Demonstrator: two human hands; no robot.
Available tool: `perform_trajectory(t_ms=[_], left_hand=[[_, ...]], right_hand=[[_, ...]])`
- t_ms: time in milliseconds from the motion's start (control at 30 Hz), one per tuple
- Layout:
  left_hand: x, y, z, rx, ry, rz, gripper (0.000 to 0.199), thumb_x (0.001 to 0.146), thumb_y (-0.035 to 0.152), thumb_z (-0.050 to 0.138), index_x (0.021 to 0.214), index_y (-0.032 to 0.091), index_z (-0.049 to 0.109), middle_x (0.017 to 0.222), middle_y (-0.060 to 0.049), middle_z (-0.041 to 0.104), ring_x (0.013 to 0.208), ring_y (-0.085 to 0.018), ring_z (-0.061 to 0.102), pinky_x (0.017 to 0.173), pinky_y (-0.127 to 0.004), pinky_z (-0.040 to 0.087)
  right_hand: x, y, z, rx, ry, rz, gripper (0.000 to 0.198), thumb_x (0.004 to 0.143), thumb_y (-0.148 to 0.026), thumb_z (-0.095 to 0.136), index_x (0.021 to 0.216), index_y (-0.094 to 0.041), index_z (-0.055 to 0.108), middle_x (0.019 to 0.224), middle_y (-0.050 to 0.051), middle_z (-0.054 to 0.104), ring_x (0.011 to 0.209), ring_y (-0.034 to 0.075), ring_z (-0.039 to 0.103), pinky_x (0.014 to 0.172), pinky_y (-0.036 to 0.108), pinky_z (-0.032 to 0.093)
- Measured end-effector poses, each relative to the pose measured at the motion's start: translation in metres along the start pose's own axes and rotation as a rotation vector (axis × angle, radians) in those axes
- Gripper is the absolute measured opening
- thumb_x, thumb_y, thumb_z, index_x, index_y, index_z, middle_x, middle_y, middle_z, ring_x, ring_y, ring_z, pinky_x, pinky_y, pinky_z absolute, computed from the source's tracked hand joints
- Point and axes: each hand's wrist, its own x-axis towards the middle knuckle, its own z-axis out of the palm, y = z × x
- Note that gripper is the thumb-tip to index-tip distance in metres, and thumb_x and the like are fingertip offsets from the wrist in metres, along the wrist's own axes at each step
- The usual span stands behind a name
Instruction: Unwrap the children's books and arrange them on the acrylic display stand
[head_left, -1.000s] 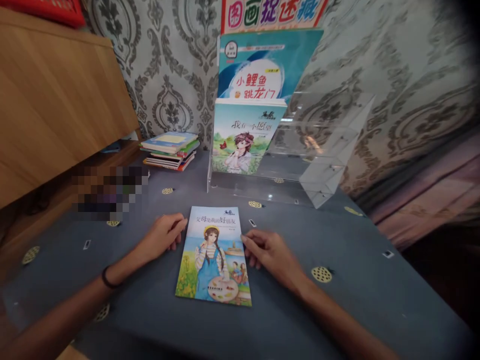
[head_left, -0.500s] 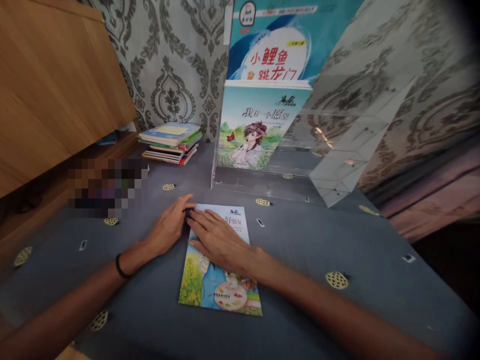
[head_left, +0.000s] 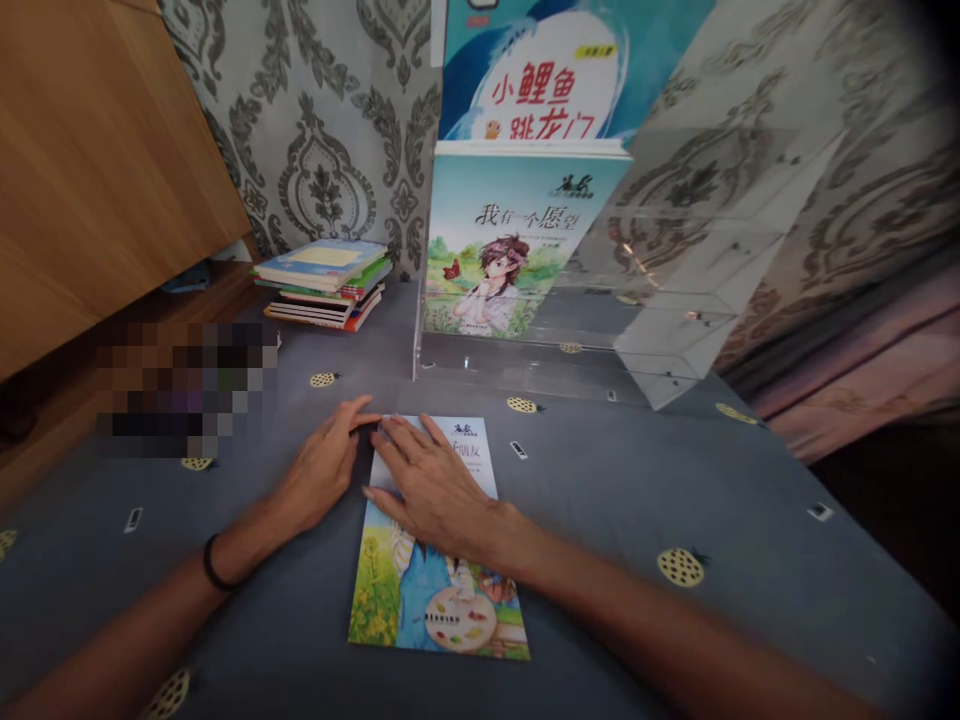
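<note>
A thin picture-covered book [head_left: 459, 622] lies flat on the grey patterned cloth, its cover showing a figure in blue and a paint palette. My right hand [head_left: 433, 490] rests palm down across the upper half of this cover, fingers apart, hiding part of the title and the drawn figure. Beside the book's top left corner is my left hand [head_left: 319, 470], with a dark band on the wrist. Its fingers stretch toward that corner, and the fingertips seem to touch the edge. Neither hand grips anything.
Behind the book stands a clear acrylic display rack [head_left: 660, 375]. It holds a book with a girl and butterfly [head_left: 517, 240] and, higher up, a blue book [head_left: 551, 85]. Several books form a stack [head_left: 322, 265] at back left, near a wooden cabinet [head_left: 97, 150]. A blurred patch [head_left: 187, 385] hides something.
The view has shifted slightly, so the book looks a little nearer. My right hand's fingers are somewhat more spread on the cover. My left hand stays by the top left corner.
</note>
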Motion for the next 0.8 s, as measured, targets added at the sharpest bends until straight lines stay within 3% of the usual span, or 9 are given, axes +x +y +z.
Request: perform_trajectory(t_ms=[267, 467, 667, 800], left_hand=[[0.001, -0.002, -0.002, 0.153, -0.037, 0.183, 0.047, 0.093, 0.004, 0.032, 0.129, 0.018, 0.058, 0.123, -0.008, 0.068, 0.115, -0.02, 0.061, 0.103, -0.042, 0.051], [0.001, -0.005, 0.0, 0.23, -0.014, 0.272, 0.049, 0.089, -0.003, 0.033, 0.123, 0.017, 0.063, 0.124, -0.009, 0.069, 0.114, -0.021, 0.062, 0.105, -0.047, 0.049], [0.005, 0.001, -0.002, 0.253, -0.003, 0.307, 0.038, 0.094, 0.002, 0.037, 0.117, 0.015, 0.065, 0.118, -0.009, 0.07, 0.107, -0.022, 0.062, 0.096, -0.043, 0.054], [0.013, 0.009, -0.004, 0.368, -0.037, 0.342, 0.029, 0.1, 0.012, 0.04, 0.11, 0.013, 0.067, 0.108, -0.011, 0.071, 0.101, -0.025, 0.061, 0.091, -0.045, 0.055]], right_hand=[[-0.011, 0.003, 0.0, -0.072, -0.012, 0.091, 0.065, 0.098, -0.053, 0.051, 0.142, -0.005, 0.048, 0.147, 0.026, 0.05, 0.141, 0.039, 0.041, 0.116, 0.062, 0.031], [-0.034, 0.026, -0.003, -0.058, 0.049, 0.143, 0.052, 0.1, -0.044, 0.05, 0.14, -0.01, 0.051, 0.143, 0.022, 0.056, 0.136, 0.036, 0.05, 0.113, 0.063, 0.034], [-0.062, 0.057, -0.008, 0.148, 0.174, 0.179, 0.04, 0.104, -0.032, 0.034, 0.134, -0.016, 0.055, 0.135, 0.016, 0.064, 0.128, 0.029, 0.058, 0.112, 0.06, 0.036], [-0.069, 0.068, -0.01, 0.376, 0.272, 0.242, 0.042, 0.104, -0.04, 0.035, 0.131, -0.021, 0.059, 0.128, 0.011, 0.069, 0.12, 0.028, 0.063, 0.108, 0.053, 0.044]])
